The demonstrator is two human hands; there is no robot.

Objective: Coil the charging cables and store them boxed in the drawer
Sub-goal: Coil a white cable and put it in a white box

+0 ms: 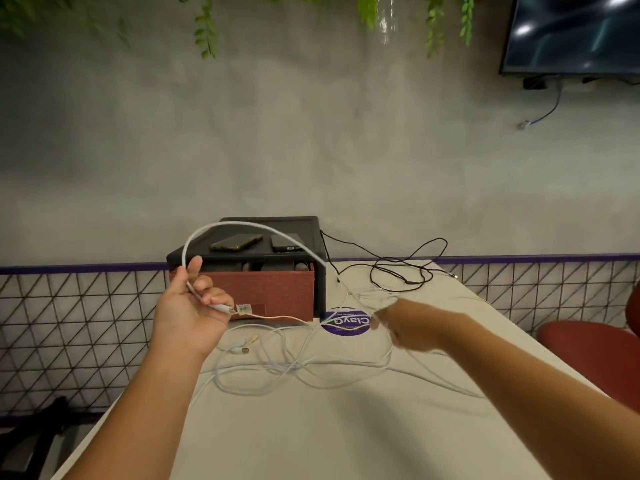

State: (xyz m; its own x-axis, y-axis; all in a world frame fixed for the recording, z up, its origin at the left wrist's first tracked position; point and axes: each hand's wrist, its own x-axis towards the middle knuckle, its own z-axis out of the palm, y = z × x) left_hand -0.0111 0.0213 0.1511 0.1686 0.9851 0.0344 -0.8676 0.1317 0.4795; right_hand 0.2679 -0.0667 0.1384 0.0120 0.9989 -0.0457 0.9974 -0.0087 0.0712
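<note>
My left hand [194, 308] is raised above the table's left side and grips a white charging cable [249, 226] near its plug. That cable arches up over the drawer unit and comes down toward the right. My right hand [405, 323], blurred, reaches over the table centre with its fingers around white cable strands. Several white cables [301, 365] lie tangled on the pale table [329, 427]. A black cable [401, 268] lies looped at the back. The black drawer unit [320, 271] holds a red-brown drawer [277, 289].
Two phones [235, 241] lie on top of the drawer unit. A round purple sticker [346, 325] marks the table by the unit. A red chair [595, 351] stands to the right. A wire-grid panel runs along the wall behind, with a screen high on the right.
</note>
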